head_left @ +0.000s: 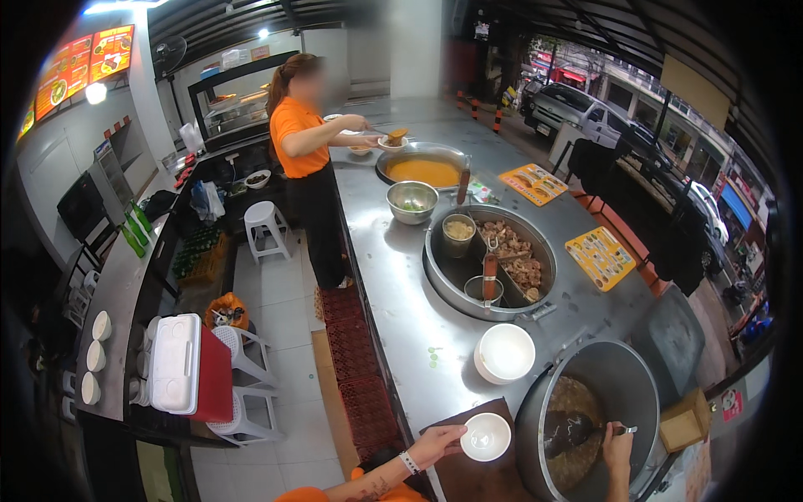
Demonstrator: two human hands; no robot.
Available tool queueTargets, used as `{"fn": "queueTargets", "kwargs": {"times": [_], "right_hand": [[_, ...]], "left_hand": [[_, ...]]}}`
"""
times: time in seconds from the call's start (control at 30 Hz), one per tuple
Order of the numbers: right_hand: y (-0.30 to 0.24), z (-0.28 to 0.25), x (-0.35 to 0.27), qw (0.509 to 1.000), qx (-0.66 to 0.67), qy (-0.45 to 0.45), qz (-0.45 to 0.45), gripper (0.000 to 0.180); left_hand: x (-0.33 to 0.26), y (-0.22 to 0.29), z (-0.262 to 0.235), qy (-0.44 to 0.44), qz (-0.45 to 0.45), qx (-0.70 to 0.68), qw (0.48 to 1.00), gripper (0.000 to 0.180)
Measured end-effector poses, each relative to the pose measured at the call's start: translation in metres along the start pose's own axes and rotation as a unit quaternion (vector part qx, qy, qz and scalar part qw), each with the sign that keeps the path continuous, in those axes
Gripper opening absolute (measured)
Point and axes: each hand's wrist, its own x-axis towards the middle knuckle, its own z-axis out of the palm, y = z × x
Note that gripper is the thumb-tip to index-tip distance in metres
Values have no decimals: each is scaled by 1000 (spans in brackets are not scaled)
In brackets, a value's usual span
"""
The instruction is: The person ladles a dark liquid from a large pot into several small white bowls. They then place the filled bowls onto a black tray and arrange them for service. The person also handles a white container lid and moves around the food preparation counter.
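Note:
My left hand (443, 442) pinches the rim of a small white bowl (486, 437), tilted so its hollow inside shows. The bowl is beside a deep grey pot (615, 376) holding brown broth (569, 397). Over the pot's near right part, my right hand (618, 452) is closed round the handle of a ladle (620, 430). A dark rounded shape (572, 432) sits in the broth by that hand; whether it is the ladle's bowl I cannot tell. Past the pot, a stack of white bowls (504, 353) stands on the steel counter (393, 276).
A large round pan (435, 276) holds chunks of meat (510, 251) and strainers. Behind it are a steel bowl (412, 202) and a pan of orange sauce (422, 172). A co-worker in orange (299, 138) ladles into a bowl. Yellow menus (600, 258) lie along the right.

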Motion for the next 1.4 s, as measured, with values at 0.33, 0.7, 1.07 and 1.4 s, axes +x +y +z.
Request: {"fn": "queueTargets", "kwargs": {"times": [0.33,0.7,1.07,1.4], "right_hand": [[13,-9,-3,929,274,49,245,26],[7,5,-4,942,272,41,190,25],[7,4,-4,962,211,9,172,28],[34,24,3,992,-86,-63,67,36]], "left_hand": [[3,6,6,-16,7,0,1000,40],[2,1,-2,-14,12,-28,999,39],[2,-1,-5,-23,8,-7,1000,42],[1,-12,-8,-2,23,-23,999,31]]}}
